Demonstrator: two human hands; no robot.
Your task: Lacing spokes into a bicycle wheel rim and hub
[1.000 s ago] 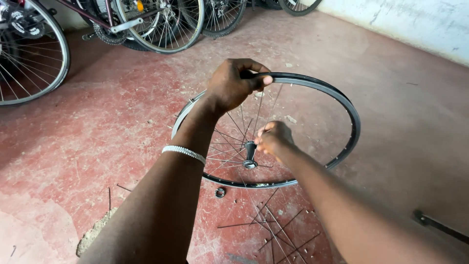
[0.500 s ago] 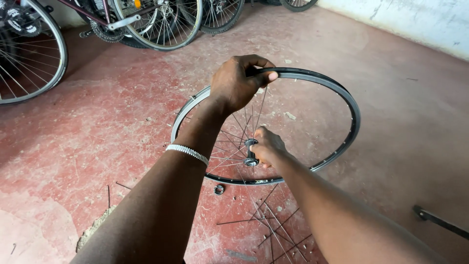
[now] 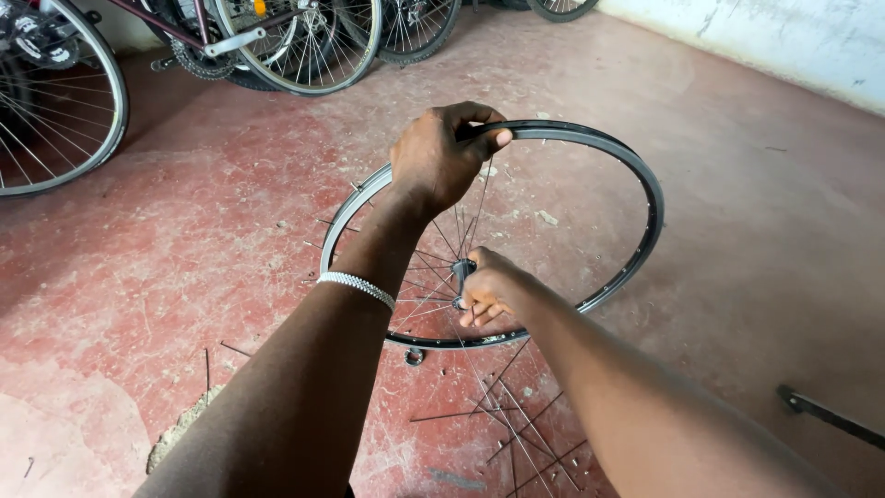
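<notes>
A black bicycle wheel rim [image 3: 636, 184] is held up off the red floor, tilted toward me, with only some spokes laced on its left side. My left hand [image 3: 442, 152] is shut on the top of the rim. My right hand [image 3: 489, 290] grips the black hub [image 3: 461, 272] at the wheel's centre, fingers curled around it. A silver bracelet [image 3: 358, 286] sits on my left wrist. Thin spokes run from the hub up toward my left hand.
Several loose spokes [image 3: 516, 415] lie on the red concrete floor [image 3: 184, 240] under the wheel, beside a small round metal part [image 3: 414, 356]. Bicycles [image 3: 295, 46] and a large wheel [image 3: 55, 101] stand at the back left. A dark tool [image 3: 820, 413] lies at right. White wall [image 3: 793, 37] far right.
My right hand has slid a little down and left along the hub. The left hand keeps its grip on the rim; the wheel has hardly moved.
</notes>
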